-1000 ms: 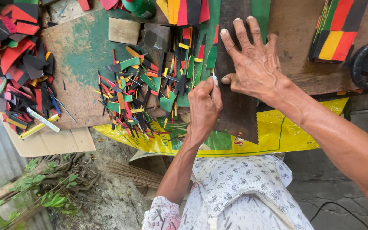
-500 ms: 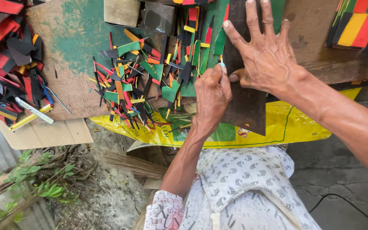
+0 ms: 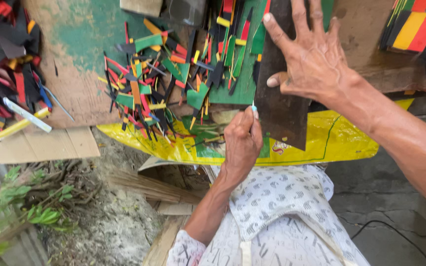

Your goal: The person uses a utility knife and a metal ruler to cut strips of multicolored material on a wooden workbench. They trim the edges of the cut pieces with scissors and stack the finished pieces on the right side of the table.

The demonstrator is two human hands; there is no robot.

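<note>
Item one: I am seeing my right hand [image 3: 311, 59] lying flat with fingers spread wide, pressing down on a dark brown, flat rectangular sheet [image 3: 284, 111] that is resting on the work surface and overhanging its near edge. Item two: my left hand [image 3: 242, 140] is curling closed around a small pale-tipped cutting tool [image 3: 253, 106], its tip touching the left edge of the dark sheet, just beside my right thumb. Item three: a large green flat sheet [image 3: 245, 81] is lying under and just to the left of the dark sheet. Item four: a loose heap of narrow offcut strips in red, green, yellow and black [image 3: 163, 83] is spreading over the worn wooden board with patches of green paint [image 3: 75, 54], left of both hands. Item five: a second pile of red and black scraps [image 3: 3, 59] is sitting at the far left, with a pale stick-shaped piece [image 3: 25, 116] lying across it. Item six: a striped stack of yellow, red and green sheets [image 3: 412, 27] is showing at the upper right, well apart from the hands. Item seven: a yellow plastic sheet [image 3: 341, 140] is hanging below the board's near edge. Item eight: a white patterned garment [image 3: 282, 216] is covering my lap beneath the left forearm.
</note>
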